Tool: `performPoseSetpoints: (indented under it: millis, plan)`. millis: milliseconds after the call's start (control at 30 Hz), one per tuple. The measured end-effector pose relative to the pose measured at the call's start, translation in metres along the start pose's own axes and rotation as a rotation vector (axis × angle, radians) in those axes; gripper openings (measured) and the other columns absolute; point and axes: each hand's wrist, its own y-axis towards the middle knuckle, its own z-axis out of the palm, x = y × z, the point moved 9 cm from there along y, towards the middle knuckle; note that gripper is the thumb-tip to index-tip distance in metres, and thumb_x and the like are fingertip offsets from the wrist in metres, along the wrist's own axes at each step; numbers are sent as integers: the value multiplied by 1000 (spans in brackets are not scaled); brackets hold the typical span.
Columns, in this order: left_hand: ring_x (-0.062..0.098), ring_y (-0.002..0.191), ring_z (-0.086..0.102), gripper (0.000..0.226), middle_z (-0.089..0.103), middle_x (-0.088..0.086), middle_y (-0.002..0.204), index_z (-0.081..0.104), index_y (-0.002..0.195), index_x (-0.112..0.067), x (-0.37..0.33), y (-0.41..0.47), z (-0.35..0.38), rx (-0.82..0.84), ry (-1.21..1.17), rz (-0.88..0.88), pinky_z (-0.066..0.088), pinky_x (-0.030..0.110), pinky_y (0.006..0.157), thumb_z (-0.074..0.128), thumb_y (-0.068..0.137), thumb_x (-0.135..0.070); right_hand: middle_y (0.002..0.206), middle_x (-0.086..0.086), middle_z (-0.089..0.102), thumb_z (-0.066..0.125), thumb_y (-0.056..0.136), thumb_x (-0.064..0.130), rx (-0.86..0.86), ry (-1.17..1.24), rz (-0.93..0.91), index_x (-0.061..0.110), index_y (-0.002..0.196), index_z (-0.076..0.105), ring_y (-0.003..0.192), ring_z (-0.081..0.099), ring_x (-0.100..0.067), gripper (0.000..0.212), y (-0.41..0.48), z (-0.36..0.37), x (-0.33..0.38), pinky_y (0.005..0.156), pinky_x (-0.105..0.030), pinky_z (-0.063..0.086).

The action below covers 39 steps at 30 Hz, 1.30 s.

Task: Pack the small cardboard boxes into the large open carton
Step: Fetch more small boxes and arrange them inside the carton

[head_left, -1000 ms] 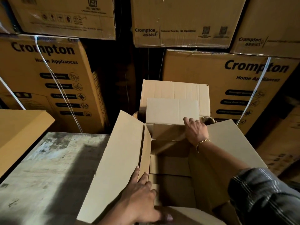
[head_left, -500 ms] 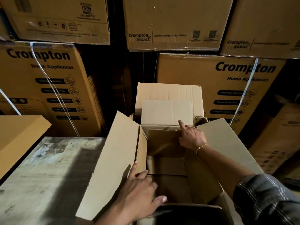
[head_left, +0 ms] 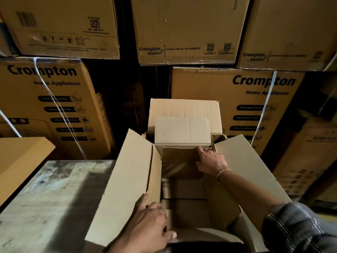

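While the large carton (head_left: 246, 170) stands open at the right edge of the worn grey tabletop (head_left: 45, 198), both hands are at it, one at each end. Its left flap (head_left: 131, 179) leans out over the tabletop, its right flap is spread to the other side, and its far flap (head_left: 182, 130) stands upright against another plain carton (head_left: 184, 106) behind.

The left hand (head_left: 151, 229) is at the near left corner. Its forefinger lies up along the left flap, its other fingers bend over the rim of the left wall, and its thumb presses on the near flap, so it holds the carton by that corner.

The right hand (head_left: 209, 161), with a gold bracelet (head_left: 223, 172) at the wrist, reaches in at the far right corner. Its forefinger is stretched out and touches the fold just below the far flap. Its other fingers are tucked under the palm, and I cannot tell whether they hold anything.

Between the two hands, down in the shadowed inside, lie the small boxes (head_left: 186, 189), brown faces set close together; their number is hard to tell.

Printed Crompton cartons (head_left: 237, 99) are stacked behind, and a brown board (head_left: 18, 157) lies at the far left.
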Motion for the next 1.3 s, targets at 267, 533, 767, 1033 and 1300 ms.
performPoseSetpoints:
  millis: [267,533,767,1033,1300]
  plan:
    - [14,133,44,94,59,5,135,64,127,-16,-5,5,27,71,-36,168,15,27,120,10,71,-67,163,-3,28,58,86,40,105,31,22,24,156,21,130,54,-30,81,7,11,-2,95,-45,51]
    - [14,116,52,43,68,-3,114,67,118,-22,-37,27,11,-88,-81,275,27,23,106,47,82,-14,151,-6,41,61,87,40,112,32,43,22,148,32,129,54,-31,70,6,9,0,92,-43,50]
    - [14,114,55,47,70,-1,117,69,120,-20,-43,35,19,-48,-94,321,31,28,108,48,79,-8,160,-4,31,62,84,39,145,61,59,21,148,33,131,52,-31,72,9,14,-2,95,-43,49]
    - [25,122,54,33,65,10,126,67,125,-14,-47,39,31,39,-66,304,33,36,111,50,96,-12,159,-5,32,61,86,40,143,75,72,20,149,34,132,50,-32,71,13,7,-2,95,-42,49]
    - [-2,124,46,39,67,-10,115,68,116,-26,-30,31,7,-237,-190,268,-9,23,120,37,95,-36,118,-5,68,51,89,43,119,37,44,21,124,57,107,66,-28,41,-6,-8,-2,83,-42,56]
